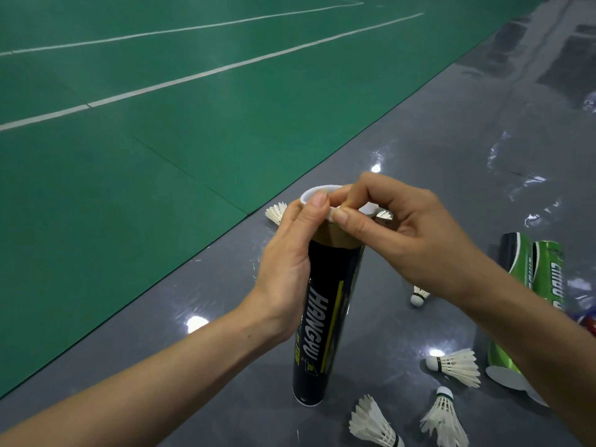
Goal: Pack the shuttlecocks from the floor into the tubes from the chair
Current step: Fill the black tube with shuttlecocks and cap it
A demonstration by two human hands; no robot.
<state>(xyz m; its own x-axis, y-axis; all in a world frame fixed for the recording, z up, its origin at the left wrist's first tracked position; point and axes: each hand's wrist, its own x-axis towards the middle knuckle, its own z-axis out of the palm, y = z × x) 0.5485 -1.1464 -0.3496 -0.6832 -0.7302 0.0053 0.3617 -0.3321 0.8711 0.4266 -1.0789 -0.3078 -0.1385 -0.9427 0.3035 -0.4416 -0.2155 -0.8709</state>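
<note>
A black tube point(325, 317) marked HANGYU stands upright on the grey floor. My left hand point(287, 266) wraps its upper part from the left, thumb on the rim. My right hand point(406, 240) pinches the white cap point(317, 191), which sits tilted at the tube's mouth. White shuttlecocks lie around: one point(456, 366) to the right, two point(374, 424) point(443, 417) at the front, one point(419, 296) under my right wrist, one point(276, 212) behind my left hand. Two green tubes point(545, 269) lie at the right.
The grey floor point(435, 124) meets a green court mat point(129, 124) with white lines on the left. A white cap end point(506, 377) of a green tube faces me at the right. Something red and blue point(588, 319) shows at the right edge.
</note>
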